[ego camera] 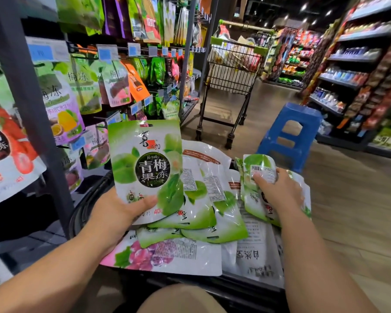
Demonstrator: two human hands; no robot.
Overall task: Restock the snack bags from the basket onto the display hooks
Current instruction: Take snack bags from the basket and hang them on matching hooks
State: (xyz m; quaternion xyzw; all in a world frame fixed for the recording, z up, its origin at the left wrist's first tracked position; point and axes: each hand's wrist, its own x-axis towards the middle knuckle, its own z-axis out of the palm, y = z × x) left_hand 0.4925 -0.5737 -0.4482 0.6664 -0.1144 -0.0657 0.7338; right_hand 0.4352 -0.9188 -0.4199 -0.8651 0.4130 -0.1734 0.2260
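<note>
Restocking looks barely started: many snack bags [212,206] lie piled in the basket [80,211] at lower centre, none yet on the display hooks [101,123] at left. The left hand [122,213] pinches one glossy green bag [145,168] upright by its bottom edge; the right hand [278,190] has its fingers [261,178] curled round a small bunch of bags [256,163] at centre right

Snack bags: green-and-white plum jelly pouches, with basket and display hooks.
One pouch [145,168] is upright, front facing, held at its lower edge by the left hand [120,211]. A bunch [257,175], barcode side up, is gripped by the right hand [278,190]. The rest [212,199] overlap in the dark basket [81,213]. The display hooks [113,86] on the left carry hanging pouches.
</note>
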